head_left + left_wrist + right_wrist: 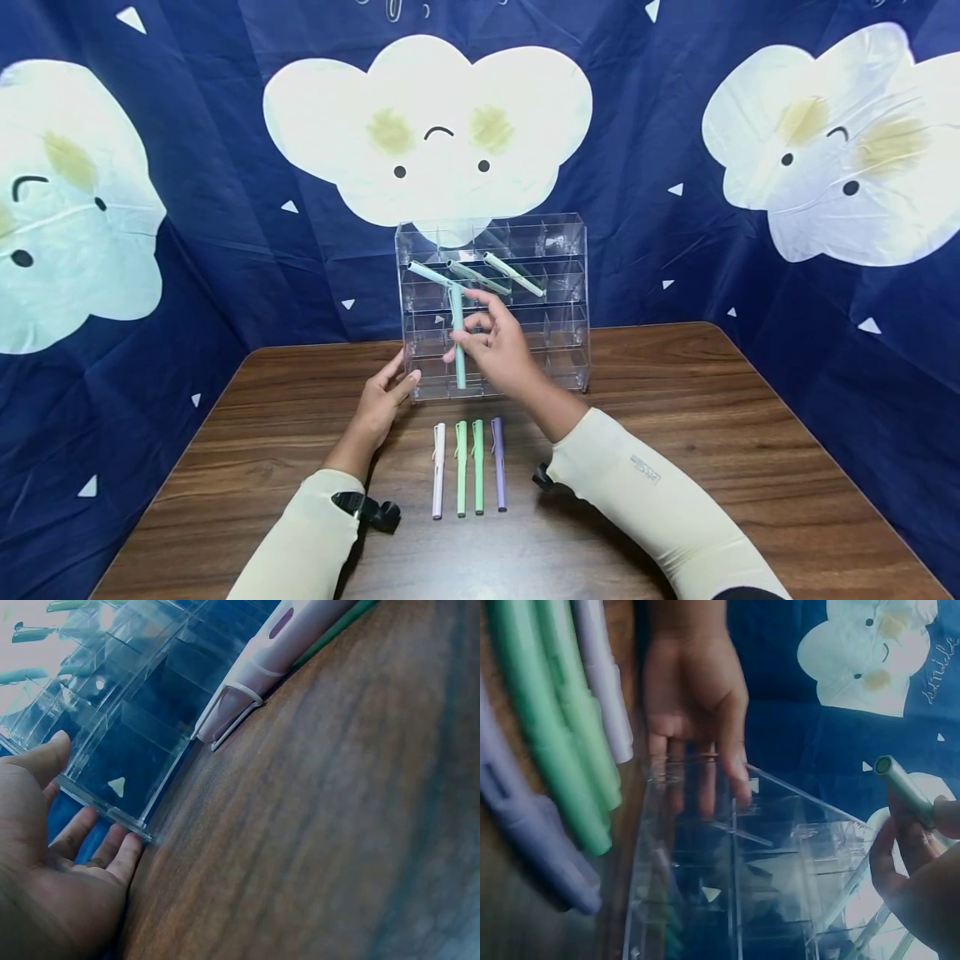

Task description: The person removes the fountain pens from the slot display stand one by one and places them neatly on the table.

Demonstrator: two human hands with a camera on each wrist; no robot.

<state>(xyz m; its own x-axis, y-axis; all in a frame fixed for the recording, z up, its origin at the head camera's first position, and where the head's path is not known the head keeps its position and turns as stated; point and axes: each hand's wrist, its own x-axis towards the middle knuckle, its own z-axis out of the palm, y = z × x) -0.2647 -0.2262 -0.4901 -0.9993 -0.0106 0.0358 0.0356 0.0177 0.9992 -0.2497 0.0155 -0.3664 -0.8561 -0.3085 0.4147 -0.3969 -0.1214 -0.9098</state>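
Observation:
My right hand (501, 346) pinches a mint-green pen (457, 310) between thumb and fingers, roughly upright in front of the clear plastic organizer (566, 327). One end of this pen points toward the camera in the right wrist view. My left hand (381, 407) rests at the organizer's lower left corner, thumb at the front and the fairly straight fingers (112, 844) along its side edge. Three pens lean in an upper row of compartments: a light blue pen (427, 272), a grey-green pen (478, 277) and a pale green pen (516, 276).
On the wooden table (262, 442), before the organizer, lie a whitish-pink pen (438, 475), two green pens (461, 475) (478, 475) and a purple pen (499, 471), side by side. Behind hangs a dark blue curtain (637, 275) with white clouds.

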